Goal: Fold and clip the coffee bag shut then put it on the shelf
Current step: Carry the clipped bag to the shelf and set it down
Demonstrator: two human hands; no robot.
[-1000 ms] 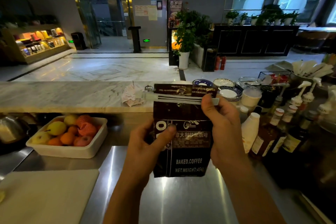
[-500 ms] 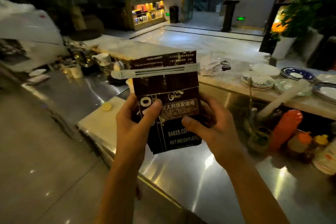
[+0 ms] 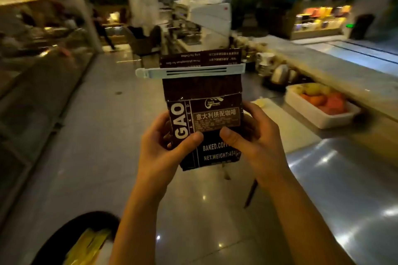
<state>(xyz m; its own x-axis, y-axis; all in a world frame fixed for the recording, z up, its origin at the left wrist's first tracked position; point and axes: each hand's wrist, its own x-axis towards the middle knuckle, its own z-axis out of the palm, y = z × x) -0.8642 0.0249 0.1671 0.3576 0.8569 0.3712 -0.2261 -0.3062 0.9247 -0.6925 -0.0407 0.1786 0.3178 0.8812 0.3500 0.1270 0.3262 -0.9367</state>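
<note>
I hold a dark brown coffee bag (image 3: pixel 206 97) upright in front of me with both hands. Its top is folded over, and a long white clip (image 3: pixel 189 71) is clamped across the fold. My left hand (image 3: pixel 165 146) grips the bag's lower left side, thumb on the front. My right hand (image 3: pixel 256 140) grips the lower right side, thumb on the label. A blurred glass-fronted shelf unit (image 3: pixel 32 75) runs along the left side of the view.
A steel counter (image 3: pixel 344 178) lies to my right with a white cutting board (image 3: pixel 286 127) and a white tray (image 3: pixel 318 118) of fruit. A white machine (image 3: pixel 213 17) stands behind the bag. Tiled floor (image 3: pixel 90 157) stretches ahead. A black bin (image 3: pixel 71 241) is at lower left.
The view has swung further left, away from the counter and over the floor. Both hands still hold the clipped bag, now with the right thumb on the front label.
</note>
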